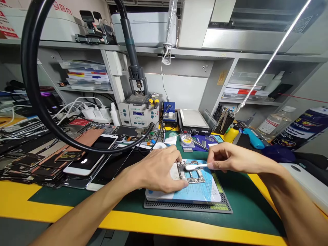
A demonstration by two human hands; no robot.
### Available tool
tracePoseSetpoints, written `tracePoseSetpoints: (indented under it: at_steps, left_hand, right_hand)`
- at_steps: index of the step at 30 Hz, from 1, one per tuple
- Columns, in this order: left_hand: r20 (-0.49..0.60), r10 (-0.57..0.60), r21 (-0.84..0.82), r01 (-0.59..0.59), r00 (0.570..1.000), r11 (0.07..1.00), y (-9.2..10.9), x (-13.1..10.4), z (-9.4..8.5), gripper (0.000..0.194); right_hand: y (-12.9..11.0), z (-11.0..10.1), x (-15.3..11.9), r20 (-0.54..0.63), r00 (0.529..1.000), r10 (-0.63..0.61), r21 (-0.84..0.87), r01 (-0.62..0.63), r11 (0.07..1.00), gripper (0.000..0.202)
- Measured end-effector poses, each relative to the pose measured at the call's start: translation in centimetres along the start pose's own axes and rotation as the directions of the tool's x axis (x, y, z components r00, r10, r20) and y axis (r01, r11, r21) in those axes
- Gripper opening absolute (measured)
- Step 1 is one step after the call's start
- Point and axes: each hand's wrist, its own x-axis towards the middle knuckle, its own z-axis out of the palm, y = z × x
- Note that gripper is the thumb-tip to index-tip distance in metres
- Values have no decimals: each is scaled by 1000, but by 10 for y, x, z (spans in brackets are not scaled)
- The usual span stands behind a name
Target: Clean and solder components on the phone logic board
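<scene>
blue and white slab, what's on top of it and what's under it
Circuit board on top, held by the left hand, with the right hand's white swab over it. Grey perforated mat underneath; its middle is covered.

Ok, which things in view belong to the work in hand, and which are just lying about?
In use:
white swab, in the right hand
circuit board, steadied by the left hand
blue-and-white box, under the board

Apparently idle:
white-framed phone
grey station with display
clear bottle
dark blue can
</scene>
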Motion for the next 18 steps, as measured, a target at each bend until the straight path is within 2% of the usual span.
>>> tracePoseSetpoints:
  at_steps: [18]
  left_hand:
    - [5, 4, 6, -4, 1000, 1000, 0, -1, 0, 50]
  right_hand:
    - [2, 2, 5, -38, 999, -19, 27, 21, 999, 31]
